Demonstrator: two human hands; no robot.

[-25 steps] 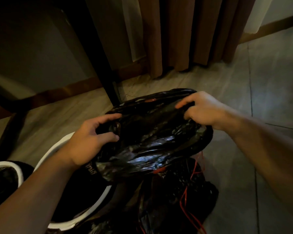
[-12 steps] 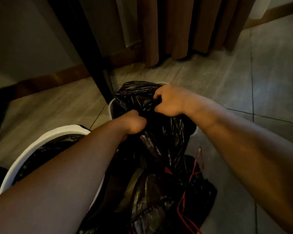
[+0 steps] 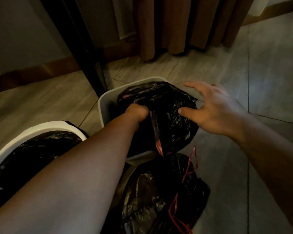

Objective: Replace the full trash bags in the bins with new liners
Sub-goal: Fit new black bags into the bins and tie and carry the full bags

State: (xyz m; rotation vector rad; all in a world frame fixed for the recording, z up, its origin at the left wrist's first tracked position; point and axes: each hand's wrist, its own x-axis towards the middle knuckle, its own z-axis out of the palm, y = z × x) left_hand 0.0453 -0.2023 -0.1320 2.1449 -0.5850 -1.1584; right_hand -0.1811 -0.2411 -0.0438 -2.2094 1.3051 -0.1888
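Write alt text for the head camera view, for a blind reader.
A person's left hand grips a black liner inside a white bin, the open right hand touching it. A full black bag lies on the floor nearby; a second lined bin stands left.

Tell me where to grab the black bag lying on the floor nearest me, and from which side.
I'd take the bag by its red drawstrings, which loop out of its right side. Come from above on that side with the right hand, which is open; the left arm lies across the bag's left.
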